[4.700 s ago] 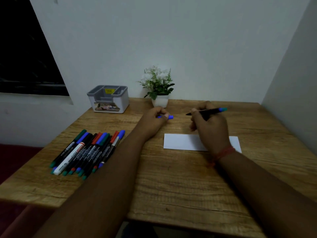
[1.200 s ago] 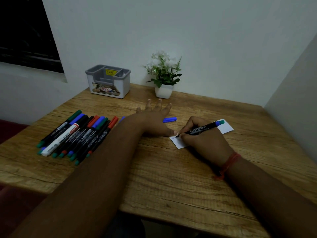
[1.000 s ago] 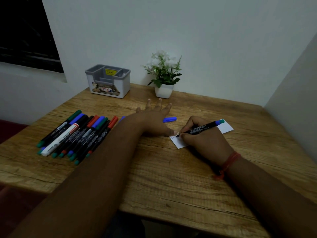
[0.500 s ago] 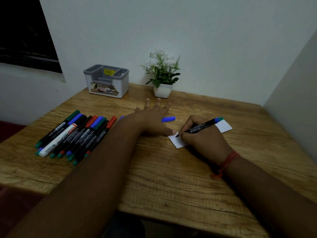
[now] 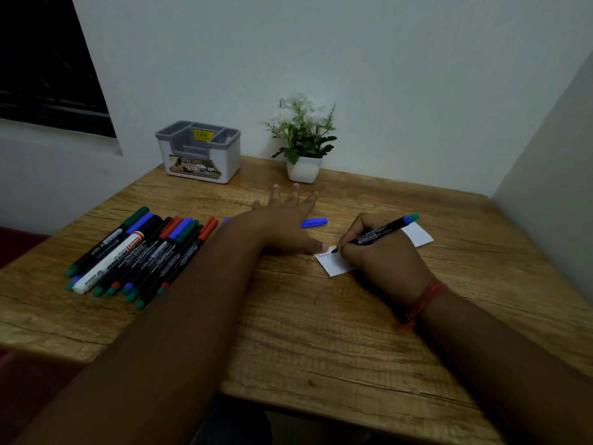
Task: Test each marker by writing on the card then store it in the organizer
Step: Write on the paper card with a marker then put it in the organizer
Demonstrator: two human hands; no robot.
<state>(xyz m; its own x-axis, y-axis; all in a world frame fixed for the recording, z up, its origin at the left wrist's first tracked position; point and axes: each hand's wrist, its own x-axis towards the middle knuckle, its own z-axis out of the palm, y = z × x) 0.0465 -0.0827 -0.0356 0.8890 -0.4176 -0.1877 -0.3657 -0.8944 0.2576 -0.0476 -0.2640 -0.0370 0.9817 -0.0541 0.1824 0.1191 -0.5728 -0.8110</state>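
While marker (image 5: 378, 233) inks card (image 5: 333, 264) — organizer (image 5: 199, 152) markerless.

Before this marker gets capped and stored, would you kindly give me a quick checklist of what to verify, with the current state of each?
1. Marker leaves ink: ok, blue writing shows on the card.
2. Card held steady: ok, left hand lies flat, thumb on the card's edge.
3. Marker secure: ok, right hand grips it.
4. Blue cap within reach: ok, lying on the table beside the left hand.
5. Organizer has room: ok, no markers visible inside.
6. Test writing finished: cannot tell.
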